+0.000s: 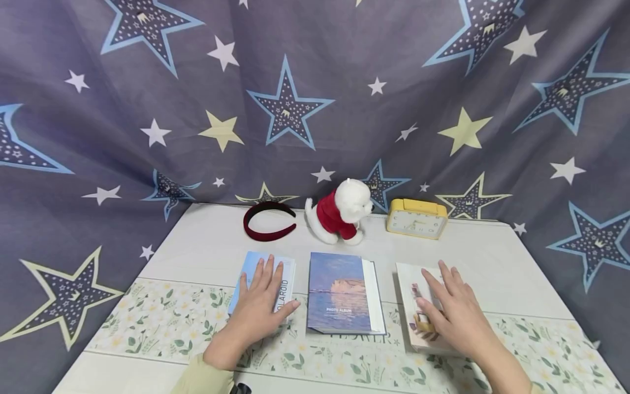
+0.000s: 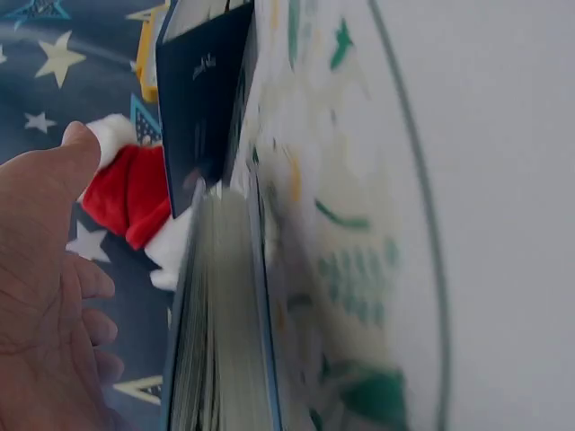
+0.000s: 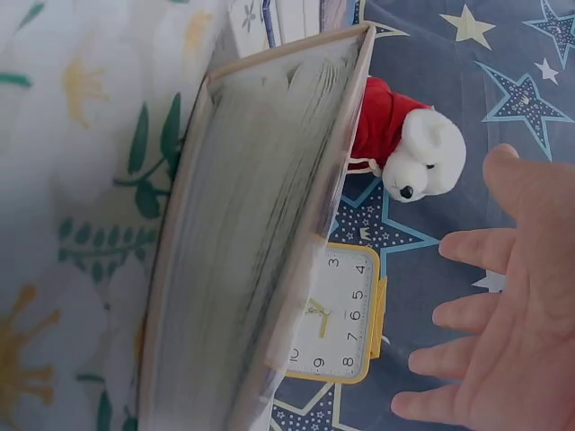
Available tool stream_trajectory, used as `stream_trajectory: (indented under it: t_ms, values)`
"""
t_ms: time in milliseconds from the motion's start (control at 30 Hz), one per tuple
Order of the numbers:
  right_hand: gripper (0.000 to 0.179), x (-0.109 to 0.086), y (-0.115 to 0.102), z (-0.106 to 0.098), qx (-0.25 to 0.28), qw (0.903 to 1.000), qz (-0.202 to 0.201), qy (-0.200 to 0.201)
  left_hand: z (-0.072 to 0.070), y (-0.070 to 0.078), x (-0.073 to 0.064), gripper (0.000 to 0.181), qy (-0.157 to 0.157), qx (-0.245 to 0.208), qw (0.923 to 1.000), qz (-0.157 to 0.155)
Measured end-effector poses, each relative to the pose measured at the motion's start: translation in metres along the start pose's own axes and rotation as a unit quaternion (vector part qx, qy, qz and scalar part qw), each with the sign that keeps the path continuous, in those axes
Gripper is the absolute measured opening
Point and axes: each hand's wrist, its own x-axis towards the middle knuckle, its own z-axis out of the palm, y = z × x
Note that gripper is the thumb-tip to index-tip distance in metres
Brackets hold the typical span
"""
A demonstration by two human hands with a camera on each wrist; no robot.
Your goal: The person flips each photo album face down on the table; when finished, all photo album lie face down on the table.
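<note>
In the lower left centre of the head view, a light blue album lies flat beneath the left hand, its fingers straight, spread and gripping nothing. At lower right, a thick, pale album with an illustrated cover lies under the right hand, equally outstretched and holding nothing. Both wrist views show gaps between hand and album. A seascape photo album sits at lower centre, patterned worktop showing on either side. The worktop's side edges slant outward toward the lower corners; its back edge meets the starry curtain.
</note>
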Motion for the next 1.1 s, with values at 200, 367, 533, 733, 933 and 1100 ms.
stream_trajectory:
  t_ms: [200,367,533,733,933,1100]
  values:
    - [0.061,-0.003,0.007,-0.004,0.001,0.9999,0.008,-0.008,0.004,0.017,0.009,0.088,-0.015,-0.019,0.9996,0.017]
    - [0.06,-0.008,0.012,-0.009,-0.007,0.9999,0.009,-0.007,0.008,0.036,0.017,0.088,-0.045,-0.033,0.9982,0.024]
    - [0.063,-0.013,0.019,-0.012,-0.023,0.9986,0.036,-0.03,0.014,0.058,0.027,0.084,-0.054,-0.034,0.9963,0.058]
    - [0.066,-0.024,0.03,-0.015,-0.019,0.9949,0.077,-0.062,0.019,0.09,0.039,0.082,-0.067,-0.02,0.9908,0.115]
    - [0.075,-0.032,0.042,-0.014,-0.025,0.9865,0.127,-0.101,0.025,0.124,0.047,0.085,-0.114,0.0,0.9807,0.159]
    - [0.084,-0.037,0.049,-0.011,-0.004,0.9754,0.167,-0.144,0.036,0.149,0.05,0.082,-0.154,-0.002,0.9683,0.197]
